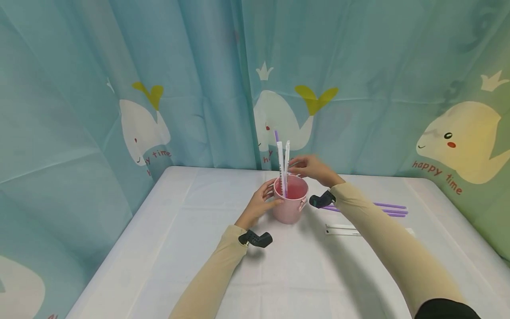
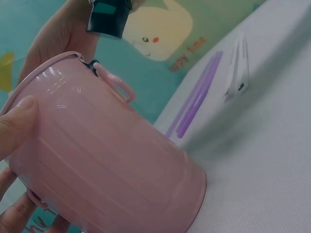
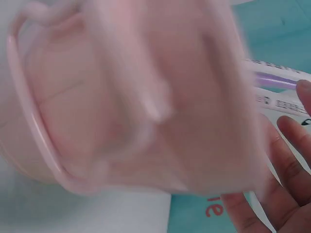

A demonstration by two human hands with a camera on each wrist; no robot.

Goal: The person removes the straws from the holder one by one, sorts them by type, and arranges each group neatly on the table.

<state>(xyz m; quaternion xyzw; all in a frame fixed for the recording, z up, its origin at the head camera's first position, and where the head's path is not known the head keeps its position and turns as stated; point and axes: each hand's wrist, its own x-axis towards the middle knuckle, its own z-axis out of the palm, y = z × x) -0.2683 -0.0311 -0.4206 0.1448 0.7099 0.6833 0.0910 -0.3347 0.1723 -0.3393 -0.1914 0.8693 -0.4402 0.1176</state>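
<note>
A small pink bucket (image 1: 287, 212) with side handles stands upright on the table. My left hand (image 1: 260, 204) grips its left side, the thumb on the front below the rim and the fingers round the far side. Two white paper-wrapped straws (image 1: 280, 159) and a purple straw (image 1: 276, 135) stand in the bucket, rising well above its rim. My right hand (image 1: 314, 169) is over the bucket's far right rim, fingertips right beside the wrapped straws. In the right wrist view, the fingers (image 3: 286, 160) of that hand are spread apart, and its thumb overlaps the purple straw.
Several loose purple straws (image 1: 392, 211) lie on the white table (image 1: 191, 248) to the bucket's right, partly under my right forearm. White wrapped straws (image 1: 343, 232) lie nearer me. A teal curtain (image 1: 207, 53) with whale prints hangs behind the table.
</note>
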